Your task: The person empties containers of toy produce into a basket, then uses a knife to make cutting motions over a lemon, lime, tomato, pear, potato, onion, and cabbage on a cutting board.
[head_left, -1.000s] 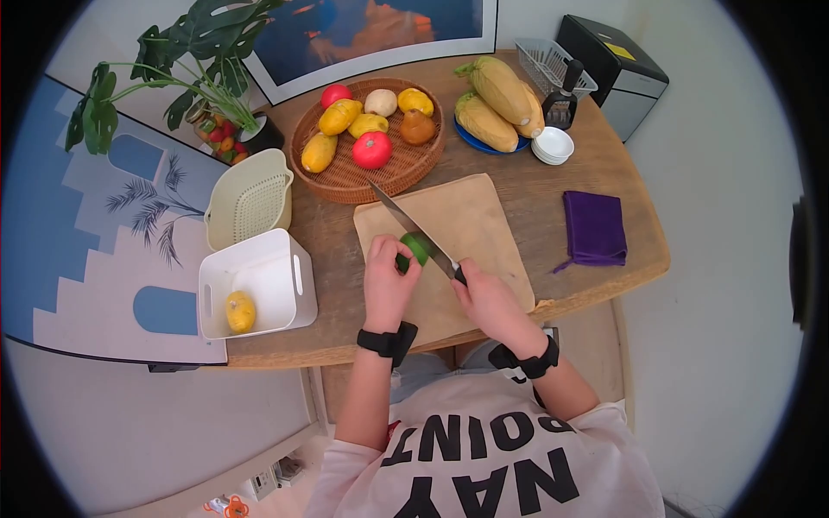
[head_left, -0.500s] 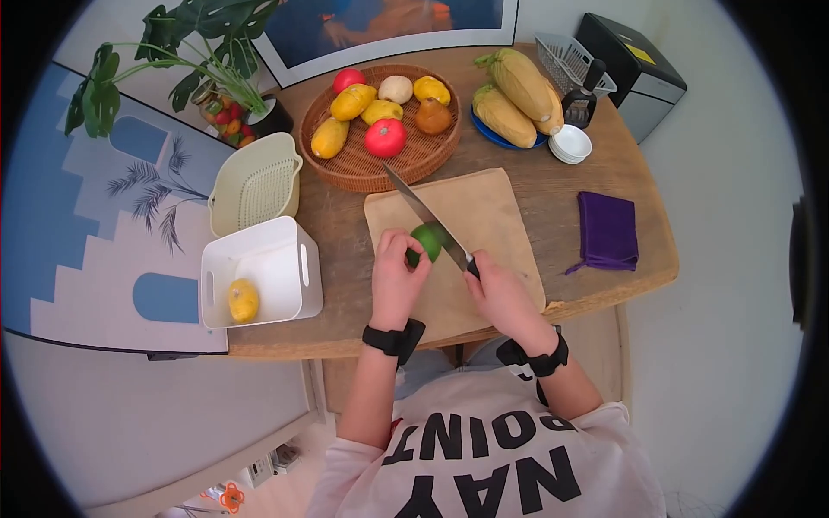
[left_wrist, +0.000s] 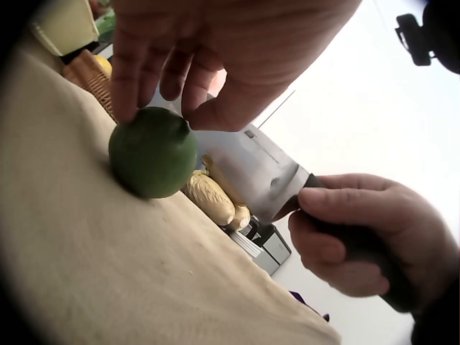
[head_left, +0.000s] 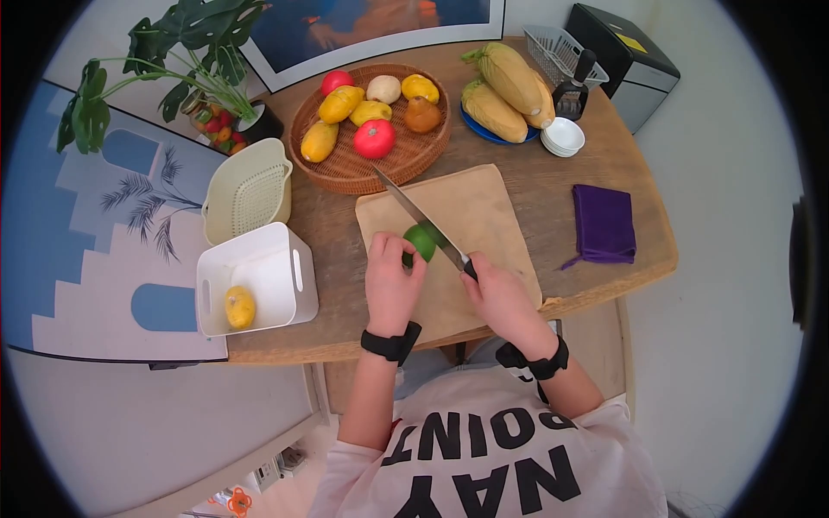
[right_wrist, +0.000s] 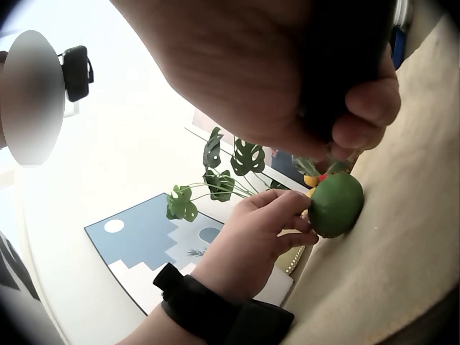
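A round green fruit rests on the tan cutting board. My left hand pinches its near left side between thumb and fingers; the left wrist view shows the fingertips on top of the fruit. My right hand grips the black handle of a large knife. In the left wrist view the blade stands behind the fruit, beside the left fingers. Whether blade and fruit touch, I cannot tell. The right wrist view shows the fruit whole on the side that faces it.
Behind the board is a round wicker basket of fruit. White bin with one yellow fruit and a pale green colander stand left. To the right lie a purple cloth, white bowls and a blue plate of wrapped corn-like vegetables.
The head view has shifted slightly. Both hands keep their holds on the fruit and the knife, with little visible movement relative to the board.
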The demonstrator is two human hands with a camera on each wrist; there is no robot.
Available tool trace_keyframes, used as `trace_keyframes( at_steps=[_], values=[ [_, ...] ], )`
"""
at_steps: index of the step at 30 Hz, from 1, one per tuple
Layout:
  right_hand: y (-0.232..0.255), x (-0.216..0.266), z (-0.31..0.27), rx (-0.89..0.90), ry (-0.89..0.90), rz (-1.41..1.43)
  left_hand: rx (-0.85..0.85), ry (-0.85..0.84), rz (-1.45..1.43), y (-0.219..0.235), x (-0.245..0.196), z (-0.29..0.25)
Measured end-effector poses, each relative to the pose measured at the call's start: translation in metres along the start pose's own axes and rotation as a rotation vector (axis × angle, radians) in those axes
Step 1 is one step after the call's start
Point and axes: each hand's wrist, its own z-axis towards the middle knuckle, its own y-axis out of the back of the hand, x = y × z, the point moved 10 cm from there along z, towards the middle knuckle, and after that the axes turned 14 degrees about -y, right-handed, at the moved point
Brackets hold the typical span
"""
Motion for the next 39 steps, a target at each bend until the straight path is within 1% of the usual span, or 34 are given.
trace_keyframes(
  at_steps=[1,3,6,12,15,21,24,30,34,39],
  values=[
    [0.001,0.003,0.0,-0.012,0.009,0.004,0.005,-0.034,0.038,0.0,-0.005,0.002],
    [0.003,0.006,-0.003,-0.04,0.015,0.015,0.027,-0.02,0.062,-0.002,-0.006,0.002],
    [-0.008,0.005,-0.003,-0.025,0.078,-0.067,0.051,-0.007,0.069,-0.008,-0.005,0.0],
    [-0.001,0.003,-0.003,-0.001,-0.013,0.032,0.033,-0.001,0.045,-0.008,0.0,-0.002],
    [-0.011,-0.002,0.003,0.019,-0.006,-0.012,0.028,0.033,-0.003,-0.007,0.001,-0.002],
    [0.005,0.013,-0.002,-0.033,0.023,0.002,0.014,0.059,-0.033,-0.006,0.005,-0.004],
    [-0.006,0.008,0.0,0.002,0.06,-0.092,0.028,0.057,-0.013,-0.007,0.003,-0.003],
    [0.0,0.012,-0.007,-0.047,0.093,-0.009,0.0,0.059,0.0,-0.003,0.002,-0.004],
    [-0.003,0.015,-0.007,-0.004,0.086,-0.051,0.013,0.044,0.053,0.0,0.0,-0.004],
    [-0.008,0.015,-0.01,0.006,0.093,-0.03,0.054,0.09,0.042,-0.001,0.003,-0.005]
  ],
)
